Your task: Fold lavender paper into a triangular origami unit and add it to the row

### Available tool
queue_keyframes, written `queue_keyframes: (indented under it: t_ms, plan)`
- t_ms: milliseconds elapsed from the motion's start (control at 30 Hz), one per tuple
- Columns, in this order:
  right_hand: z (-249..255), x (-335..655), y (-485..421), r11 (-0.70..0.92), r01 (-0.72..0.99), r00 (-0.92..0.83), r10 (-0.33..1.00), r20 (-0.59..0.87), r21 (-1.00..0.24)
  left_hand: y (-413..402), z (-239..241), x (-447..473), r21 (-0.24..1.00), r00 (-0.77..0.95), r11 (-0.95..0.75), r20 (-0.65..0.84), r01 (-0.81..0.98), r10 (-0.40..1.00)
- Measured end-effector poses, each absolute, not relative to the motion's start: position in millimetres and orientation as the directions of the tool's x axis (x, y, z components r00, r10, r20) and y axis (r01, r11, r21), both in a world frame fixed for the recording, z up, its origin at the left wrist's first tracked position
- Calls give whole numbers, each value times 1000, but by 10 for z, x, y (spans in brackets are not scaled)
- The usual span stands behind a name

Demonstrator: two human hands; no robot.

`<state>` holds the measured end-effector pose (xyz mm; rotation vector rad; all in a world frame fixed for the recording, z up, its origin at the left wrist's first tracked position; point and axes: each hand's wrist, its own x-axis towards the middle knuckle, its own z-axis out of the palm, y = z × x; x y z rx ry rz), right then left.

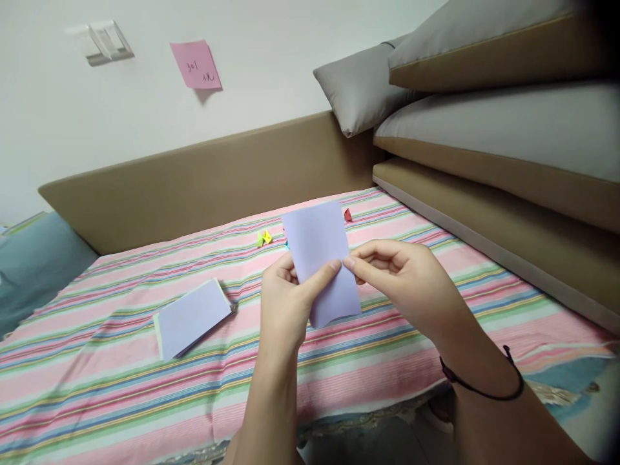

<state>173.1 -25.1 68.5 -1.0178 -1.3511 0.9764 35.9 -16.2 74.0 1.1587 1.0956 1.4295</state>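
I hold a lavender paper sheet (320,248) upright above the striped bed. My left hand (285,300) pinches its lower left side, thumb across the front. My right hand (407,281) pinches the sheet's right edge with thumb and fingers closed on it; a black cord sits on that wrist. A stack of paper sheets (191,316) with a lavender top lies on the bed to the left, apart from both hands.
The pink striped sheet (121,381) covers the bed. Small folded paper pieces, yellow-green (264,237) and red (347,214), lie behind the held sheet. Grey cushions (484,123) are stacked at the right. A pink note (196,63) and a switch (104,42) are on the wall.
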Motion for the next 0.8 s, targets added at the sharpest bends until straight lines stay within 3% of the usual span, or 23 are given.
queue_keyframes:
  t_ms: [467,800]
  plan:
    - [680,1729,-239,265,-34,-28,964,266,-964,-163,747,350,983,-79,-133,124,-122,989]
    - [634,1753,-216,321,12,-19,947,321,-947,-116,742,268,988,-24,-81,79,-133,997]
